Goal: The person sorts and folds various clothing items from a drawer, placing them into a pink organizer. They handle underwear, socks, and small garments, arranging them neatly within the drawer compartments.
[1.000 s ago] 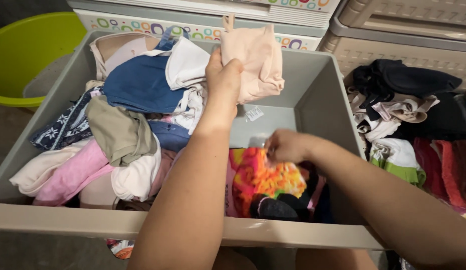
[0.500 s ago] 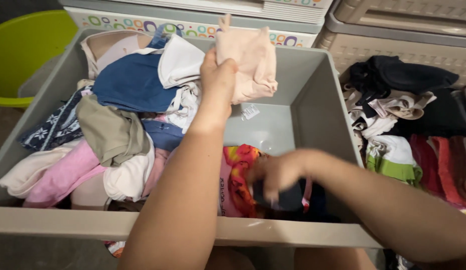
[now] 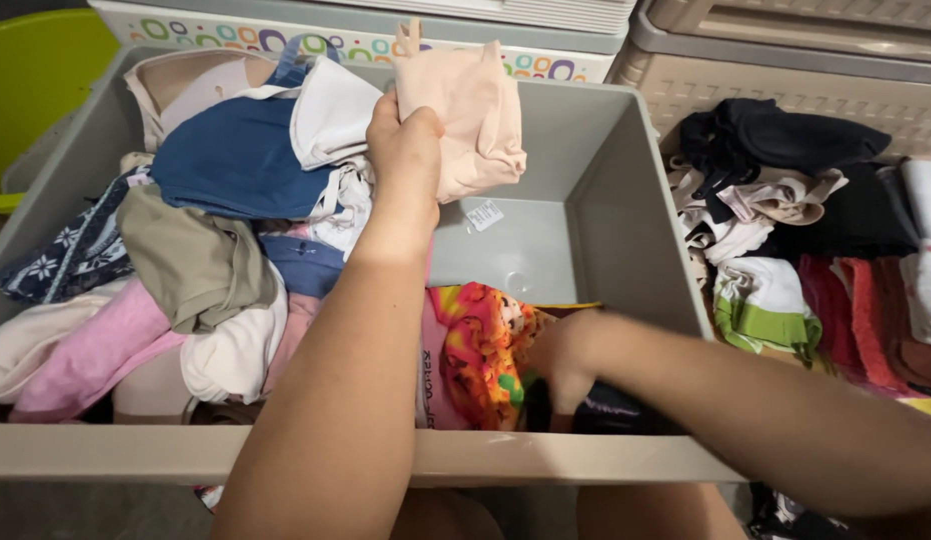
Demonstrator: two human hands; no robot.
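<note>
My left hand [image 3: 403, 150] is closed on a folded pale peach garment [image 3: 465, 110], held up over the back of a grey plastic drawer [image 3: 635, 250]. My right hand [image 3: 557, 355] reaches down into the drawer's front right corner, pressing on dark clothing [image 3: 615, 410] beside a bright orange and pink printed cloth [image 3: 480, 350]; its fingers are partly hidden. The drawer's left half is heaped with clothes: a blue piece [image 3: 235, 165], an olive one [image 3: 190, 265], a pink one [image 3: 95, 355], white ones.
A second drawer [image 3: 785, 85] on the right holds black, white, green-trimmed and red clothes. A lime green tub [image 3: 30, 90] stands at far left. Behind is a white cabinet front with coloured rings [image 3: 335, 42].
My right hand has moved from the bright cloth's top towards the front of the drawer onto the dark clothing. My left hand keeps holding the peach garment up.
</note>
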